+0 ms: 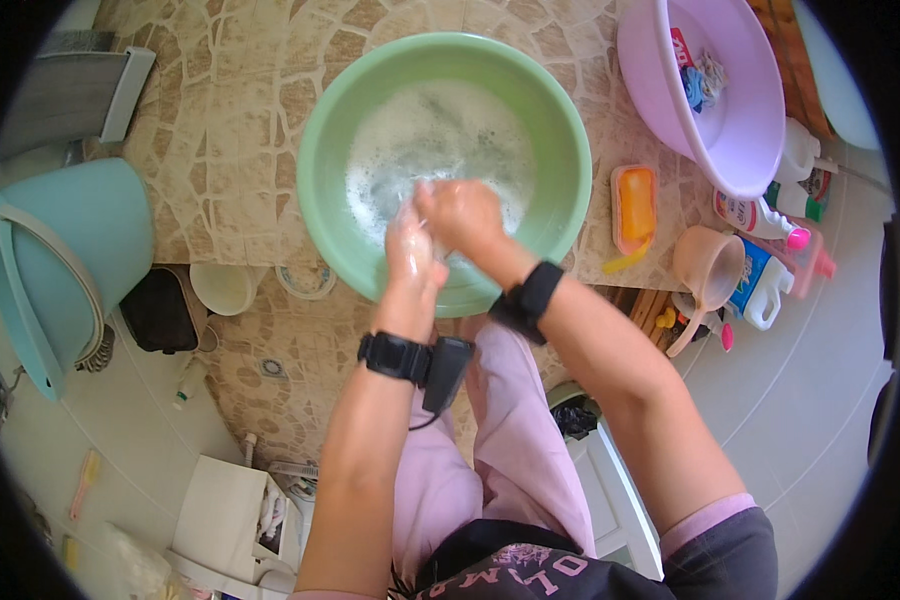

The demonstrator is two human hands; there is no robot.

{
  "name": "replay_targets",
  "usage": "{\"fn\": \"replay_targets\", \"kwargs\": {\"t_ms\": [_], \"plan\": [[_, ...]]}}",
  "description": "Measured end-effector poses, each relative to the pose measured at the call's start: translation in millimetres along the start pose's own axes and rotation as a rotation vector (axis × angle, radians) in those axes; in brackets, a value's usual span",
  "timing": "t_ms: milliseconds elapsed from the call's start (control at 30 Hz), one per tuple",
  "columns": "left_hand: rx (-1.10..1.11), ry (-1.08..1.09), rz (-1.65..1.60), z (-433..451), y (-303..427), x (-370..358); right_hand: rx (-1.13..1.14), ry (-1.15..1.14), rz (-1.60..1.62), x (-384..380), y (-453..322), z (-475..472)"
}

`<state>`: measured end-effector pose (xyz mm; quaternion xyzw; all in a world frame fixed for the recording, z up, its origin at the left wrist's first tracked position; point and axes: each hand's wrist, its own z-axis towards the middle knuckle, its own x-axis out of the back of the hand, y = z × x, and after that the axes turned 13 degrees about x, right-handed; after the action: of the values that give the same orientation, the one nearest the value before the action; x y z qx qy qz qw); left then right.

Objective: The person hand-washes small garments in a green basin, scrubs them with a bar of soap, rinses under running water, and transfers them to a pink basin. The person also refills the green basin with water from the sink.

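Observation:
A round green plastic basin (311,161) stands on the stone-patterned tiled ledge and holds sudsy, foamy water (439,135). Both hands are wet and close together over the near part of the water. My left hand (411,244) is angled upward with suds on its skin. Across its fingers lies my right hand (461,214), its fingers curled and slightly blurred. Whether something small and pale is between the hands cannot be told. Black straps with devices are worn on both wrists.
A purple basin (664,112) with small cloths is at the upper right. Near it are an orange soap bar (636,202) in a pink dish, a dipper (709,259) and several detergent bottles (757,281). A light blue bucket (82,247) stands at the left, beside a white tub (221,289).

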<state>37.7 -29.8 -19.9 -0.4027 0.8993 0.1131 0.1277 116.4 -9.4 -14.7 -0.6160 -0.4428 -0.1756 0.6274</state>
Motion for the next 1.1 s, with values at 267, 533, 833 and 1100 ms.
{"fn": "replay_targets", "kwargs": {"t_ms": [267,533,833,1100], "plan": [[-0.32,0.316,0.366,31.5,30.6,1.2,-0.357,0.15,-0.016,-0.7,70.7,22.7],[-0.274,0.476,0.53,61.9,27.0,23.1,-0.62,-0.046,-0.028,-10.0,65.7,22.0],[0.018,-0.393,0.099,21.3,41.9,14.4,0.31,0.001,0.234,10.4,-28.4,11.8],[-0.126,-0.049,0.026,-3.8,19.1,-13.8,0.066,0.062,-0.009,25.2,-21.2,37.2]]}}
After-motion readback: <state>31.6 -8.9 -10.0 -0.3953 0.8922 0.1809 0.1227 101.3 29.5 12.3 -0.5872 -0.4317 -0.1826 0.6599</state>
